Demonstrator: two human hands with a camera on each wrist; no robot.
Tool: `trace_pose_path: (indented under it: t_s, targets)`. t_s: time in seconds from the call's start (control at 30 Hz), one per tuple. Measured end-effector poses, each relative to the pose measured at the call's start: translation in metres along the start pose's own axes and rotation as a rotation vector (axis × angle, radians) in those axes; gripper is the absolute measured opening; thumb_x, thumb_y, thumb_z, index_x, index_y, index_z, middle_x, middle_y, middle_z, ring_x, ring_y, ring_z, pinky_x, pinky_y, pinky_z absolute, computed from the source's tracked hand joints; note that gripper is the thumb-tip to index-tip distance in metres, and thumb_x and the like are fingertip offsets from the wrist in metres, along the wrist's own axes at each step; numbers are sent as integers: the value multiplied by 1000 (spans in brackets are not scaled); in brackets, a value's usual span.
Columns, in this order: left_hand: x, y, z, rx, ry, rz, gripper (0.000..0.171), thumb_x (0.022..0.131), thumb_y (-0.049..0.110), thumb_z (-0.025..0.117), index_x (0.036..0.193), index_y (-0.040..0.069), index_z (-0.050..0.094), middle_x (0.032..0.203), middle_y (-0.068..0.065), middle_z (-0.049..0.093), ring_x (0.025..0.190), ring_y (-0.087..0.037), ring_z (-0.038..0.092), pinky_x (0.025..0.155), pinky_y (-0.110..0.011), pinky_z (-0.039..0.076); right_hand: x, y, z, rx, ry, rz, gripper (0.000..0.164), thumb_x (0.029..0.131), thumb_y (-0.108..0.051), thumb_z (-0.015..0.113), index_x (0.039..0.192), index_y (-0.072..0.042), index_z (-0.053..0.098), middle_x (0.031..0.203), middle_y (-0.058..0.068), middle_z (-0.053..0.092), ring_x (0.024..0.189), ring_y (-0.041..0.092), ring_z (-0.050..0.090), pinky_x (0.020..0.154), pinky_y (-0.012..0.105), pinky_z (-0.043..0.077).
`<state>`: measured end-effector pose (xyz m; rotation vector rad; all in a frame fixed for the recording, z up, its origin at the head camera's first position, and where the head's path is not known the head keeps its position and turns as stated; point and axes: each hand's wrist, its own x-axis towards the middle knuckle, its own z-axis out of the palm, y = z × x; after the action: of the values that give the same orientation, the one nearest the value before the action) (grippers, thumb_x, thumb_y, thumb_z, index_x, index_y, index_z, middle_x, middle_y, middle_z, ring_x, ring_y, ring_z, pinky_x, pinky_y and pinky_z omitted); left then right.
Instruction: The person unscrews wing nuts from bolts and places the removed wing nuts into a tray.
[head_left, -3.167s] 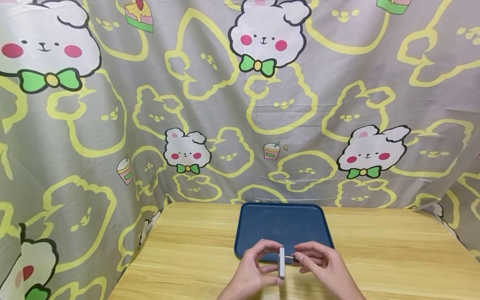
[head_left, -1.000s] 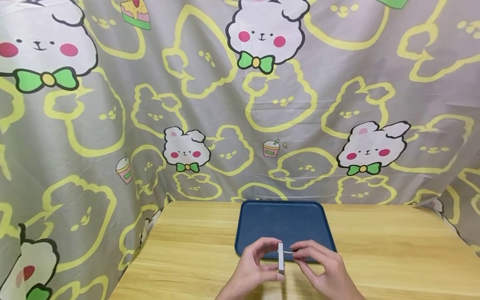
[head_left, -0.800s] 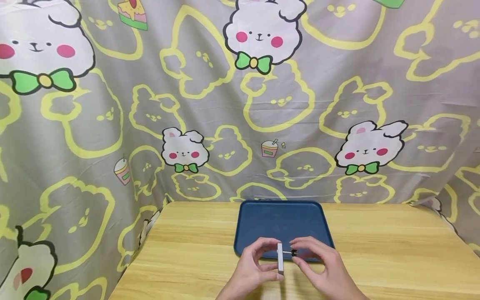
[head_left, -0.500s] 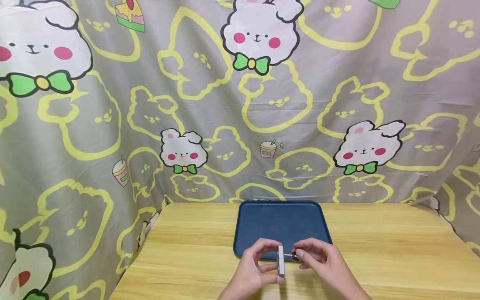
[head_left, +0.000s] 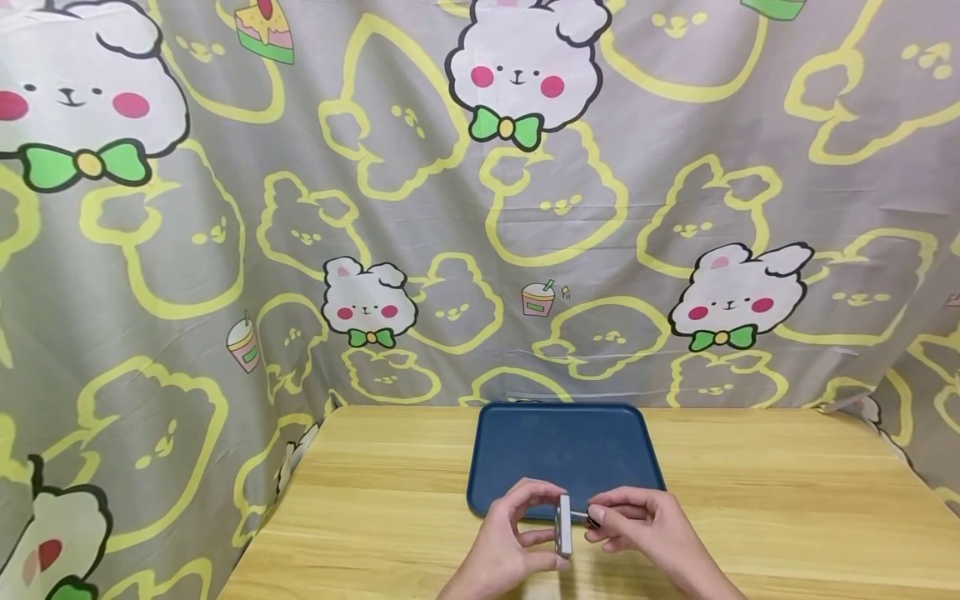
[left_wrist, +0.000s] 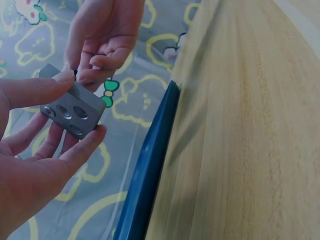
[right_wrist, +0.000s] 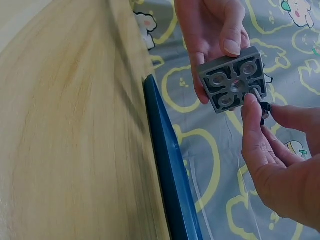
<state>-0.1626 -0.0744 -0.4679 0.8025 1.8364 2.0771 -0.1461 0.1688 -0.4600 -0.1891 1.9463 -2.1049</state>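
A square grey metal block (head_left: pixel 565 525) with several round holes stands on edge between my hands, above the table. Thumb and fingertips of my left hand (head_left: pixel 506 533) grip it by opposite edges. Its ribbed, recessed face (right_wrist: pixel 220 90) shows in the right wrist view, and its smoother holed face (left_wrist: pixel 70 112) in the left wrist view. A screw with a black, wing-like head (right_wrist: pixel 265 107) reaches into a corner hole on the ribbed side. My right hand (head_left: pixel 648 525) pinches that head between thumb and index finger. The tip inside the hole is hidden.
Behind the hands, a dark blue rimmed tray (head_left: pixel 562 450) lies on the wood-grain table (head_left: pixel 375 483). A grey curtain (head_left: pixel 450 217) with cartoon bunnies hangs around the table's back and sides.
My right fingers opened slightly around the screw's black head, then closed on it again with the hand turned. The left hand keeps its hold; the block has tilted a little.
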Motion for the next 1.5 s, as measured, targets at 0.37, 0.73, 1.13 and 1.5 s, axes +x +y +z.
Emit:
trace_pose_path:
  t_s: [0.37,0.73,1.13,1.5]
  targets:
    - [0,-2,-1,1,3,-5,63,74,-14,83,132,0,61,131,-14,54,124,-24,55,93,-38,60,-1,0,2,-115,11,-123,29,97,-13,72,113,12,67,102,25,74,88,23,76,72,37,65]
    - [0,-2,-4,-74,-12,-30,63,77,-13,81,135,0,59,135,-18,57,126,-26,56,94,-42,59,-7,3,18,-424,196,-440,11,90,-9,80,100,-11,76,96,3,74,85,15,72,68,30,64]
    - [0,0,-6,-107,16,-78,62,78,-6,85,134,4,61,134,-12,61,130,-37,53,91,-42,61,2,13,13,-678,172,-997,21,92,-6,77,106,-22,74,104,3,72,89,12,70,78,14,58]
    - [1,1,-4,-117,27,-76,60,79,-7,83,134,4,62,135,-13,61,130,-39,52,91,-43,61,-1,9,14,-628,162,-924,48,76,13,83,107,-22,74,108,1,71,91,14,71,76,19,60]
